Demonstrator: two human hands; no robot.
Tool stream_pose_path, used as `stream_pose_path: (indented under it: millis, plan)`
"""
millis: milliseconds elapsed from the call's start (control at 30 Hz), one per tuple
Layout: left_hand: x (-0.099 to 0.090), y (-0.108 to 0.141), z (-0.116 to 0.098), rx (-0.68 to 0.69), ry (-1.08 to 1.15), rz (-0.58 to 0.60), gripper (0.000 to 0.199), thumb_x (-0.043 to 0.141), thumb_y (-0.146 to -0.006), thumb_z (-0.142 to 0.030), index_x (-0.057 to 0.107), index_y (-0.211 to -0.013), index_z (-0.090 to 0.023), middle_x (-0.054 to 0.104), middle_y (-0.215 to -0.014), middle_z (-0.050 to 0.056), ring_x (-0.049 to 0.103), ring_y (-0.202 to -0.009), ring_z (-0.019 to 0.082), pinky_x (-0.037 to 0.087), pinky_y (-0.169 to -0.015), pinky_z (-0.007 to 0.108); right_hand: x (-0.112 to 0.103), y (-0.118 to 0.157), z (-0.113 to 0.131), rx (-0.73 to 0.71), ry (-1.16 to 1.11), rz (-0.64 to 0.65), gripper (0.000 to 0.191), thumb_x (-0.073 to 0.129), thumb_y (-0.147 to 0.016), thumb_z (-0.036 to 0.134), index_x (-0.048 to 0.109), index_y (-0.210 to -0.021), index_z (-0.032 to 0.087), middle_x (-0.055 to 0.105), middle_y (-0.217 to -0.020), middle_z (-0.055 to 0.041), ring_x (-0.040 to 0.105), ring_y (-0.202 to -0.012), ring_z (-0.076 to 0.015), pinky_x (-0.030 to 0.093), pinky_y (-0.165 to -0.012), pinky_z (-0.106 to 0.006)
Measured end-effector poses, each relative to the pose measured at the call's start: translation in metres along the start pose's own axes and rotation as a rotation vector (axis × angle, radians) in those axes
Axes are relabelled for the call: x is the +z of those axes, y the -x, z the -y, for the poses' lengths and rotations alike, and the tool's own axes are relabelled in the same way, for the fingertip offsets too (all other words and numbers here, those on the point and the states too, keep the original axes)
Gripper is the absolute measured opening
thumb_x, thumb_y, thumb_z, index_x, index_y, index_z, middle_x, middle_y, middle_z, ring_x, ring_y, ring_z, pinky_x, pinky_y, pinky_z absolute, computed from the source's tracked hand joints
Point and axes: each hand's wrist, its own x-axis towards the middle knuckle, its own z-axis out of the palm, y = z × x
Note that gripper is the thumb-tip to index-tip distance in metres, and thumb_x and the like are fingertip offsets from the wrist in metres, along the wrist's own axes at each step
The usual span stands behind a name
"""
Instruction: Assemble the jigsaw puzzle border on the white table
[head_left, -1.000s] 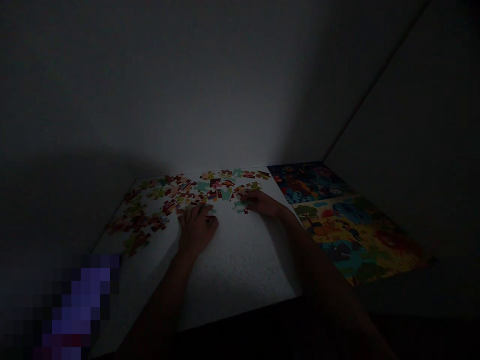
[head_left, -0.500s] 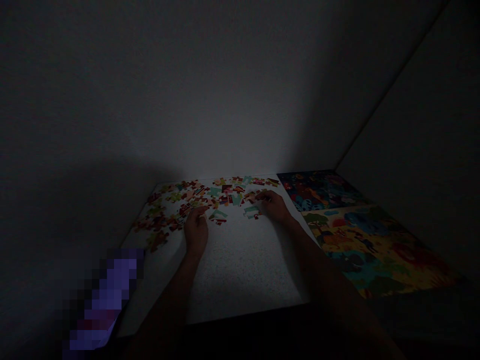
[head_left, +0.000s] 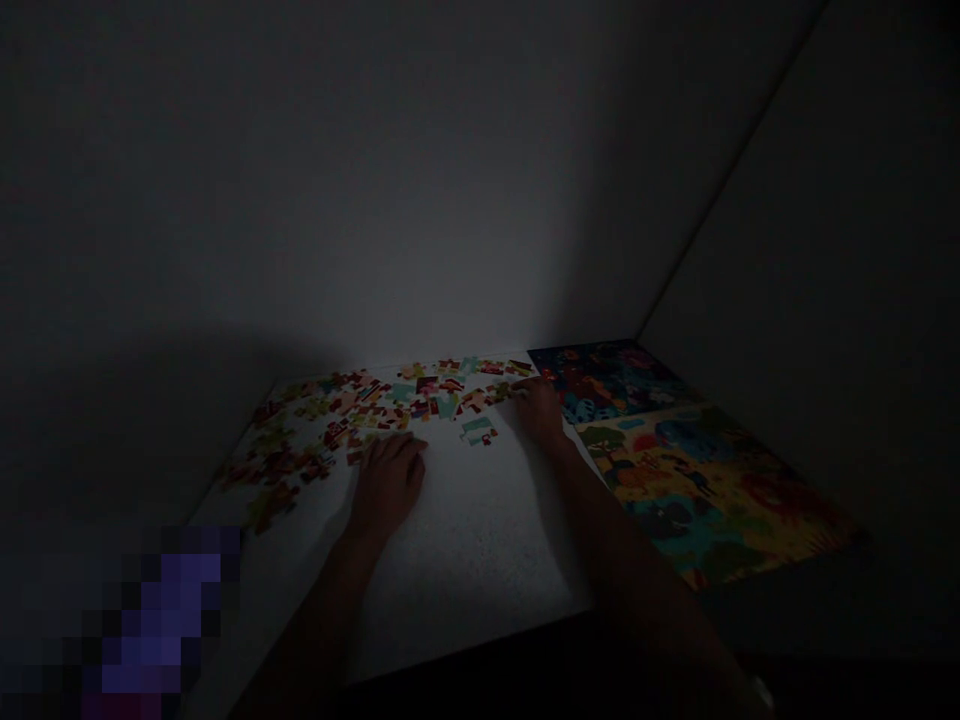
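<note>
My left hand [head_left: 386, 485] lies palm down on the white board [head_left: 465, 540], its fingers flat at the lower edge of the loose puzzle pieces [head_left: 349, 400]. It hides whatever is beneath it. My right hand [head_left: 541, 412] is at the right end of the pieces, its thumb and fingertips closed together beside a greenish piece [head_left: 499, 392]. Dim light hides what they hold, if anything. Between my hands a pale teal piece with a red detail [head_left: 477, 431] lies apart from the others.
To the right are a dark blue picture [head_left: 615, 380] and, nearer, a yellow picture with animals [head_left: 720, 490]. A wall [head_left: 420, 200] rises behind the board. A pixelated purple shape [head_left: 161, 620] is at the lower left.
The view has shifted, so the board appears further left. My left hand has flattened over the spot where a teal piece lay. My right hand has moved slightly right relative to the pieces.
</note>
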Motion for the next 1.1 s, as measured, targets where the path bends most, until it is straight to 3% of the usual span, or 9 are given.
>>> stream_pose_path:
  millis: [167,400,600,733,1100]
  plan:
    - [0.006,-0.005,-0.020,0.104,-0.017,0.014,0.035,0.047,-0.092,-0.023,0.065,-0.122,-0.023,0.061,-0.133,0.010,0.053,-0.125,0.028,0.037,-0.110,0.050,-0.002,0.001,0.001,0.098,0.064,-0.006,0.034,0.049,-0.086,0.015,0.071,-0.111,0.019,0.065,-0.125,-0.0118,0.054,-0.121,-0.0279,0.038,-0.105,-0.041]
    - [0.034,-0.038,-0.052,0.223,0.077,0.094,0.040,0.052,-0.093,-0.029,0.057,-0.131,-0.020,0.055,-0.140,0.012,0.050,-0.130,0.028,0.040,-0.109,0.046,0.003,0.003,0.001,0.105,0.088,0.016,0.039,0.048,-0.088,0.018,0.064,-0.124,0.019,0.060,-0.134,-0.0138,0.050,-0.125,-0.0319,0.037,-0.106,-0.047]
    - [0.046,-0.048,-0.045,0.238,0.176,0.095,0.035,0.053,-0.093,-0.030,0.061,-0.126,-0.023,0.058,-0.136,0.010,0.050,-0.129,0.026,0.037,-0.111,0.046,0.009,0.002,-0.001,0.015,0.137,0.094,0.045,0.044,-0.096,0.031,0.051,-0.140,0.023,0.048,-0.149,-0.0107,0.040,-0.137,-0.0317,0.030,-0.111,-0.054]
    - [0.046,-0.047,-0.043,0.243,0.201,0.101,0.033,0.054,-0.091,-0.027,0.063,-0.122,-0.020,0.059,-0.134,0.010,0.050,-0.128,0.026,0.038,-0.110,0.045,0.010,0.003,0.000,-0.039,0.174,0.138,0.041,0.042,-0.098,0.031,0.054,-0.137,0.026,0.048,-0.149,-0.0094,0.039,-0.140,-0.0299,0.029,-0.111,-0.054]
    - [0.040,-0.049,-0.045,0.227,0.267,0.105,0.035,0.058,-0.084,-0.016,0.064,-0.119,-0.022,0.063,-0.119,0.007,0.055,-0.115,0.025,0.043,-0.103,0.042,0.015,0.002,-0.007,-0.062,0.116,0.068,0.035,0.047,-0.096,0.035,0.062,-0.126,0.027,0.057,-0.140,-0.0094,0.049,-0.129,-0.0281,0.032,-0.108,-0.051]
